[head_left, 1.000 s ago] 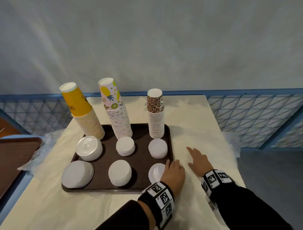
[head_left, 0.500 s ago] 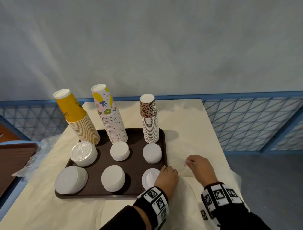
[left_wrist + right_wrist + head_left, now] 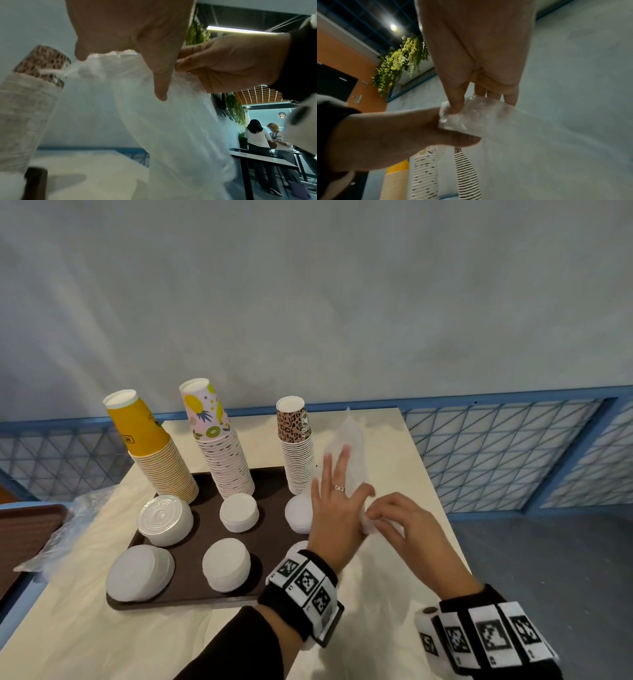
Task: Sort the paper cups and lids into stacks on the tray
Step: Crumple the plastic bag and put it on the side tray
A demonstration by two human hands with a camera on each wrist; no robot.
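A brown tray [image 3: 205, 520] carries three upside-down cup stacks: yellow [image 3: 150, 446], fruit-patterned [image 3: 219, 446] and leopard-print [image 3: 296, 446]. In front of them stand several lid stacks, such as a clear-topped one [image 3: 164, 520] and a white one [image 3: 226, 568]. Above the tray's right edge my right hand [image 3: 390, 518] pinches the rim of a clear plastic bag [image 3: 347, 446] between thumb and fingers [image 3: 458, 106]. My left hand [image 3: 337, 501] is raised with straight, spread fingers against the bag [image 3: 171, 121], its thumb [image 3: 159, 88] touching the plastic. It hides part of the two right-hand lid stacks.
A second brown tray [image 3: 24, 539] and crumpled plastic wrap [image 3: 75, 518] lie at the left. A blue mesh fence [image 3: 496, 457] runs behind the cream table [image 3: 387, 446], whose right edge drops to grey floor. Two people [image 3: 257, 135] stand far off.
Both hands have risen from the table beside the tray. The right hand has lifted the clear bag off the table. The left hand left the front-right lids and opened against the bag.
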